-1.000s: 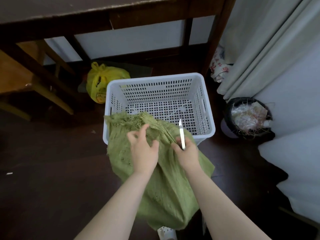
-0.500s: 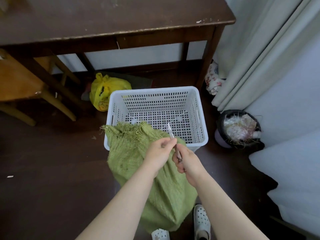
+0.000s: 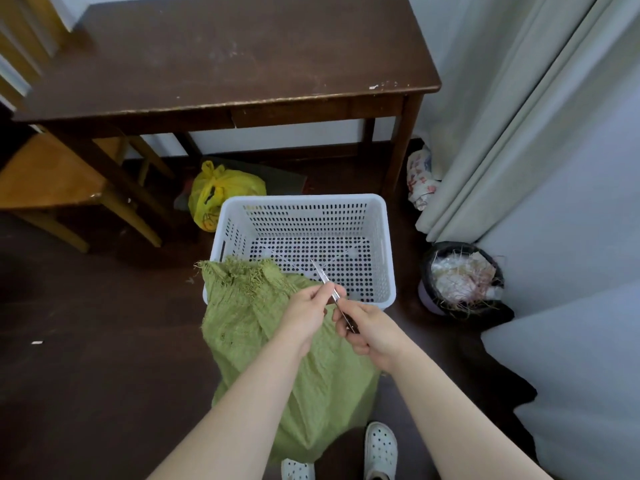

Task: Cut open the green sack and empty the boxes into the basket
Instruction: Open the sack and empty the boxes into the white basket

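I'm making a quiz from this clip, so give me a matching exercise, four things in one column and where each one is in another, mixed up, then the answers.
Things:
1. white basket
2. yellow plastic bag
3. black bin
4. green sack

Places:
A. draped over the basket's near rim
B. by the curtain, right of the basket
C. under the wooden table
D. on the floor in front of the table

Pairs: 1-D, 2-C, 3-B, 4-A
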